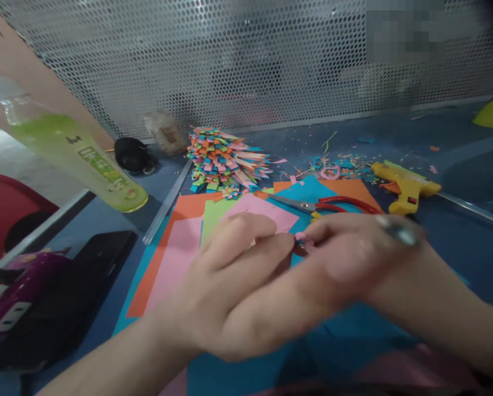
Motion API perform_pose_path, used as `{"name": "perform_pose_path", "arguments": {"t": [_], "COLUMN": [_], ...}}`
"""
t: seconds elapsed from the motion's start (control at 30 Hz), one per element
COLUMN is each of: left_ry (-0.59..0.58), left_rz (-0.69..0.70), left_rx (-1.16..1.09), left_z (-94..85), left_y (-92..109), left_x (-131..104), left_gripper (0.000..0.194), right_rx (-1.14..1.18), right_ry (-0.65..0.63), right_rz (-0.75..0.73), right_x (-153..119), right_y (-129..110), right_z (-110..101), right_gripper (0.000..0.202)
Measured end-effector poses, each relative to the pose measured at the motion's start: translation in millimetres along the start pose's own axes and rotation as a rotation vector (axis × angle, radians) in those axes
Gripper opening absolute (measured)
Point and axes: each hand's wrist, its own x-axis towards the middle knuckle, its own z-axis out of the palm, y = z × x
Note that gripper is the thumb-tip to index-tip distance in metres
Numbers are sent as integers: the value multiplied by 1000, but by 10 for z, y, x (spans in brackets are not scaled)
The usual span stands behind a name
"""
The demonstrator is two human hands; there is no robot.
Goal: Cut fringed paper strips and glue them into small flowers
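My left hand (pixel 246 286) and my right hand (pixel 354 253) meet over the coloured sheets, with fingers pinched together. Between the fingertips shows a small curled pink paper piece (pixel 305 240); the right fingers close on it, and the left fingertips touch its edge. What else the left fingers hold is hidden. Just beyond the hands lie scissors with red handles (pixel 333 203) on blue (pixel 312 190) and pink sheets (pixel 258 212). Orange (pixel 180 206) and green sheets (pixel 212 214) are layered beneath.
Behind stands a cone of folded paper strips (pixel 225 159). A yellow glue gun (pixel 407 187) and paper scraps (pixel 337 165) lie right. At left are a green drink bottle (pixel 77 148), black device (pixel 65 302) and purple object (pixel 23 291). A perforated metal panel (pixel 189 55) rises behind.
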Motion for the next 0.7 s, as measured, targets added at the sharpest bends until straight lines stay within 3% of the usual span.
{"name": "perform_pose_path", "arguments": {"t": [0.1,0.2,0.33,0.53,0.7], "left_ry": [139,155,158,126,51], "left_rz": [-140,-238,-287,-190,-83], "left_rx": [-29,-140,-234,-124,18], "left_z": [33,65,61,16,3], "left_y": [43,52,27,0,-14], "left_x": [41,73,76,118,94], "left_gripper": [53,81,92,80,34], "right_rx": [-21,-51,-32,27,-211], "right_ry": [1,36,37,24,72], "right_rz": [17,-12,-36,27,-54], "right_x": [10,24,32,35,28], "right_y": [-21,-41,-61,-81,-79], "right_z": [-12,-26,-40,-40,-49], "right_gripper": [13,12,9,9,15]}}
